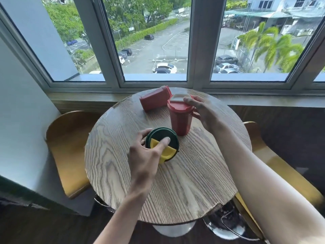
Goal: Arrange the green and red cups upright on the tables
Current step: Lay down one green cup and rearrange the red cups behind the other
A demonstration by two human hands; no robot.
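Observation:
A green cup (162, 138) with a dark green lid and a yellow flap stands upright near the middle of the round wooden table (175, 182). My left hand (146, 155) grips it from the near-left side, thumb across the lid. A red cup (180, 118) with a red and white lid stands upright behind it. My right hand (202, 111) wraps around its right side near the lid. A second red cup (154, 100) lies on its side at the table's far edge, touched by neither hand.
A wooden chair (68, 148) stands left of the table and another chair (281, 171) at the right. Directly behind the table runs a window sill (88, 98) beneath large windows. A white wall (21, 120) rises at the left.

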